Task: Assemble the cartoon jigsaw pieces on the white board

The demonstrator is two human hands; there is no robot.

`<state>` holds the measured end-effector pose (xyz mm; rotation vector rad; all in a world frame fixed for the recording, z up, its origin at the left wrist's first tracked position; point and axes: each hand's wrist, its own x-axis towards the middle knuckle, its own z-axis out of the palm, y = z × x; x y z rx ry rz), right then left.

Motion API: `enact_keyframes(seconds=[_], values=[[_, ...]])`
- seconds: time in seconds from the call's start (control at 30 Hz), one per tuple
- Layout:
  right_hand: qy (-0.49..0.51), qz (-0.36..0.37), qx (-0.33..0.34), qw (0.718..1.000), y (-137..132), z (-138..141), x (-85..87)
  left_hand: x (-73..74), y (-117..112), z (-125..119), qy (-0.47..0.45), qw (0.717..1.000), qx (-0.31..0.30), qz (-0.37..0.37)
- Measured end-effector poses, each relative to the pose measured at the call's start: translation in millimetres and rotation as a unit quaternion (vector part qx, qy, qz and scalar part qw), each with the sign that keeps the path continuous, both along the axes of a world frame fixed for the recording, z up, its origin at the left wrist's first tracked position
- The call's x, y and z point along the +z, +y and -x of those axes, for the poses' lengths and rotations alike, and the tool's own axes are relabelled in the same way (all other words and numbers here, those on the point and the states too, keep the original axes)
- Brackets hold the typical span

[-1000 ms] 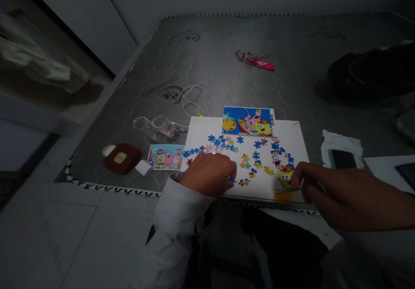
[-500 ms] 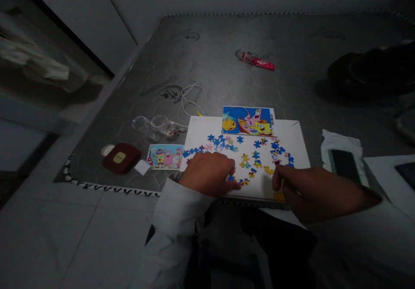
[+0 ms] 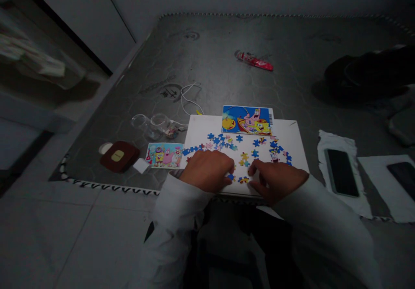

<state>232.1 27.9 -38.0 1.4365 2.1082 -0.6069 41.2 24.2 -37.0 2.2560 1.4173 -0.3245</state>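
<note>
My left hand [image 3: 209, 171] rests on the white box [image 3: 199, 129], its fingers curled and its thumb bent in. A blue puzzle piece [image 3: 231, 177] shows between the thumb and the fingertips. My right hand [image 3: 275, 180] is bent over the box from the right, thumb and fingers drawn toward each other at small pieces that the fingertips mostly cover. Between the hands lies a joined yellow and blue puzzle piece group [image 3: 243, 180]. Yellow pieces [image 3: 244, 158] lie just above it. Loose blue pieces [image 3: 220, 141] spread behind the left hand, and more pieces [image 3: 275, 150] behind the right.
A cartoon picture card [image 3: 248, 120] lies at the box's back edge, another card [image 3: 164, 155] at its left. Further left are clear plastic cups [image 3: 144, 124], a brown case [image 3: 119, 156] and a white cube [image 3: 142, 165]. A phone [image 3: 341, 172] lies right; a red packet [image 3: 256, 61] lies behind.
My right hand has moved left across the box, from its right edge to the pieces near my left hand. The left hand stays almost in place. The view has shifted slightly.
</note>
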Motion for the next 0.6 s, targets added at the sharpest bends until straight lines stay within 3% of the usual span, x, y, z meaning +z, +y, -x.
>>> enact_keyframes(seconds=[0.6], values=[[-0.012,-0.017,-0.06,0.998,6,13,-16.6,-6.3,0,-3,-0.026,0.999,-0.001,-0.019]])
